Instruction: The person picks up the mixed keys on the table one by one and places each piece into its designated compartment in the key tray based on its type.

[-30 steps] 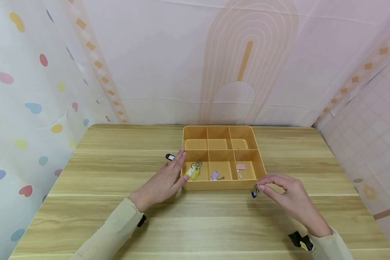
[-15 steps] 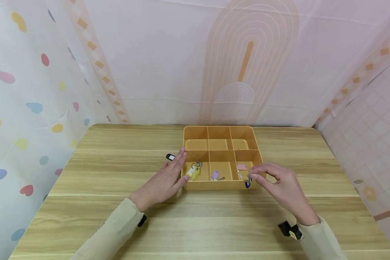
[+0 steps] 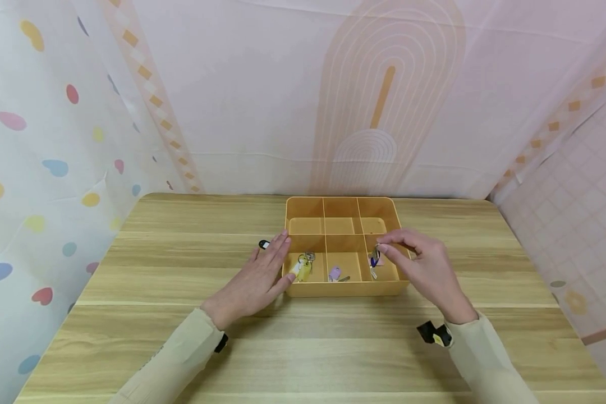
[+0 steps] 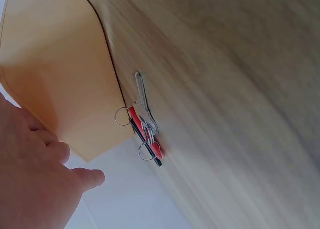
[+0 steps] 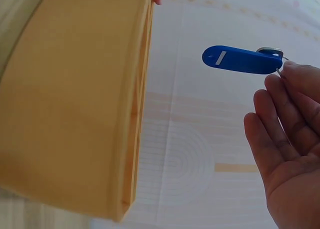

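Note:
My right hand (image 3: 429, 272) pinches the ring of a blue key tag (image 5: 242, 60) between thumb and fingertips. A key on that ring shows partly behind the tag in the right wrist view. The tag hangs over the front right compartment of an orange divided box (image 3: 345, 289), where a pink key tag (image 3: 380, 262) lies with its key. My left hand (image 3: 252, 283) rests its extended fingers along the box's left side. Yellow key tags (image 3: 304, 270) with keys lie in the front left compartment, a purple key tag (image 3: 335, 273) with a key in the front middle one.
Left of the box, partly behind my left hand, a black key tag (image 3: 264, 244) lies on the wooden table (image 3: 202, 219). The left wrist view shows a red key tag (image 4: 158, 148) and a key (image 4: 141, 91) with it. A patterned curtain (image 3: 252, 101) hangs behind the table.
My right hand has carried the blue key tag from outside the box's front right corner, leftward and away from me, to above the front right compartment. My left hand has stayed in place.

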`<state>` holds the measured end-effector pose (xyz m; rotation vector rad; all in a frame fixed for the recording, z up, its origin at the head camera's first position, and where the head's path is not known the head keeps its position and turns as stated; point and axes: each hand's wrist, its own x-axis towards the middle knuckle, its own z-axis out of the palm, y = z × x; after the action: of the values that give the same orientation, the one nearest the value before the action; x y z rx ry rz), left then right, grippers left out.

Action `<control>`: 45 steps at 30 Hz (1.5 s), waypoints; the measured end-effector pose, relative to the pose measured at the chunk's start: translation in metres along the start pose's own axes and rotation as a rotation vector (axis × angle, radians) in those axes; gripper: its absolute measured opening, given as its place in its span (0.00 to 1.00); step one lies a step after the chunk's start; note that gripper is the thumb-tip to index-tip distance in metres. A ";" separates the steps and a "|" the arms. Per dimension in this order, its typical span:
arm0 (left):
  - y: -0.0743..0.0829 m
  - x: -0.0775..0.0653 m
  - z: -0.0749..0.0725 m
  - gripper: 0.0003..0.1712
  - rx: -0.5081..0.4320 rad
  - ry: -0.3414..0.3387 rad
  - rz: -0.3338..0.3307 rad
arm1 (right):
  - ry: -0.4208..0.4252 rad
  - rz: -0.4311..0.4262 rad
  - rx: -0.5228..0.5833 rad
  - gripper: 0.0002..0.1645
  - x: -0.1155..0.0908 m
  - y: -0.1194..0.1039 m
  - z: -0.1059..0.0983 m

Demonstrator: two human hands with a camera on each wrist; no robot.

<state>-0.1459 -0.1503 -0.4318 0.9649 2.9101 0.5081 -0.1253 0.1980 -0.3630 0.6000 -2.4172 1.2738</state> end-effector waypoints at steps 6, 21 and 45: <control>0.000 0.001 0.001 0.44 0.002 0.010 0.005 | 0.009 -0.011 -0.011 0.05 0.018 -0.002 0.001; 0.002 0.000 -0.001 0.44 0.001 0.013 0.009 | -0.053 0.044 -0.083 0.05 0.065 0.006 0.000; 0.003 0.000 0.000 0.44 -0.002 0.013 0.006 | -0.338 0.203 -0.041 0.12 0.116 0.027 0.018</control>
<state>-0.1437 -0.1480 -0.4312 0.9744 2.9188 0.5196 -0.2393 0.1725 -0.3355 0.6131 -2.8369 1.2827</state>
